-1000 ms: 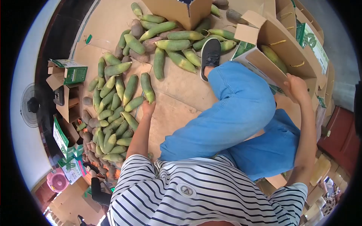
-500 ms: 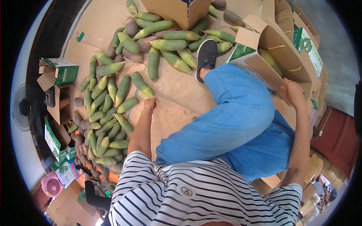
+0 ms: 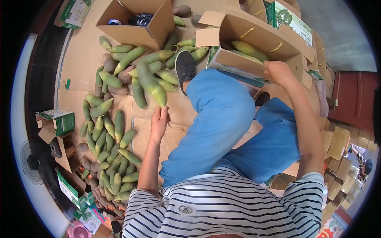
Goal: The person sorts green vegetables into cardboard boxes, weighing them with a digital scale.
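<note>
My left hand [image 3: 159, 121] pinches the lower tip of a long green radish [image 3: 149, 81], which is raised and blurred above the floor pile. My right hand [image 3: 279, 73] is closed on the near rim of an open cardboard box [image 3: 234, 59]. Inside that box, long green radishes [image 3: 250, 49] lie lengthwise beside yellow cord handles. More green radishes [image 3: 115, 168] are spread over the floor to the left of my left arm, with dark reddish ones among them.
An open brown carton [image 3: 131, 33] with dark items inside stands at the back. Other green-and-white boxes [image 3: 65, 121] line the left side, near a fan [image 3: 31, 162]. More boxes [image 3: 291, 20] stand at the right. Flattened cardboard [image 3: 79, 73] covers the floor.
My left hand has lifted the radish off the floor and carried it rightward. My right hand stays on the box rim. The view has shifted, showing more radishes in the box.
</note>
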Motion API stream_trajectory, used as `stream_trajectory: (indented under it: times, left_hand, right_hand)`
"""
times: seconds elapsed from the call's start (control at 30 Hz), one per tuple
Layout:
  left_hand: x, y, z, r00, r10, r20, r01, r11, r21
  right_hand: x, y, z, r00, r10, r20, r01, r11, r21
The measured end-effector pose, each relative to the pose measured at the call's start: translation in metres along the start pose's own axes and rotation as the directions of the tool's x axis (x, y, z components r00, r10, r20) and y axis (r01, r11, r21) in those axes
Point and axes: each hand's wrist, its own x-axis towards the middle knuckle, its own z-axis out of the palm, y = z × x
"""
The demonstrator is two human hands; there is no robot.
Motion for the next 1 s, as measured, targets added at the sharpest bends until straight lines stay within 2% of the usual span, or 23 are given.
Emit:
stream_trajectory:
  times: [0.13, 0.2, 0.27, 0.37, 0.47, 0.57, 0.63, 0.7, 0.8, 0.9, 1.0]
  left_hand:
    - [0.013, 0.133, 0.045, 0.947, 0.261, 0.186, -0.305, 0.913, 0.272]
    - [0.030, 0.171, 0.066, 0.824, 0.471, 0.314, -0.557, 0.775, 0.299]
    - [0.051, 0.197, 0.080, 0.688, 0.588, 0.425, -0.725, 0.579, 0.374]
    - [0.063, 0.220, 0.098, 0.791, 0.475, 0.385, -0.604, 0.703, 0.375]
    - [0.065, 0.198, 0.095, 0.783, 0.563, 0.264, -0.619, 0.663, 0.421]
    - [0.066, 0.130, 0.068, 0.883, 0.400, 0.245, -0.466, 0.805, 0.366]
    - [0.064, 0.066, 0.036, 0.973, 0.088, 0.212, -0.188, 0.835, 0.517]
    - [0.057, -0.010, -0.001, 0.985, 0.011, 0.170, -0.108, 0.812, 0.574]
    - [0.043, -0.098, -0.054, 0.999, 0.041, -0.013, -0.022, 0.741, 0.672]
    - [0.045, -0.151, -0.097, 0.958, 0.085, -0.273, 0.147, 0.671, 0.726]
    - [0.052, -0.172, -0.118, 0.881, 0.023, -0.472, 0.319, 0.710, 0.629]
  right_hand:
    - [-0.002, -0.001, 0.001, 0.999, -0.012, -0.032, 0.012, 1.000, 0.014]
    - [-0.003, -0.002, 0.002, 1.000, -0.004, -0.027, 0.004, 1.000, 0.010]
    - [-0.002, -0.002, 0.003, 1.000, 0.020, 0.018, -0.020, 1.000, -0.010]
    - [-0.004, 0.000, 0.006, 1.000, 0.000, -0.022, 0.000, 1.000, -0.029]
    - [-0.004, 0.004, 0.011, 1.000, -0.030, -0.003, 0.030, 0.999, 0.026]
    - [-0.003, -0.001, 0.007, 1.000, 0.015, 0.008, -0.015, 1.000, 0.007]
    - [-0.003, 0.001, 0.001, 1.000, 0.011, -0.013, -0.011, 1.000, 0.010]
    - [0.001, 0.001, -0.001, 1.000, -0.002, -0.003, 0.002, 1.000, 0.005]
    - [0.002, 0.001, 0.001, 1.000, -0.009, 0.023, 0.010, 1.000, -0.002]
    - [0.003, 0.001, 0.000, 0.999, -0.033, -0.019, 0.034, 0.999, 0.030]
    - [0.002, -0.003, -0.003, 0.998, -0.040, -0.042, 0.042, 0.998, 0.045]
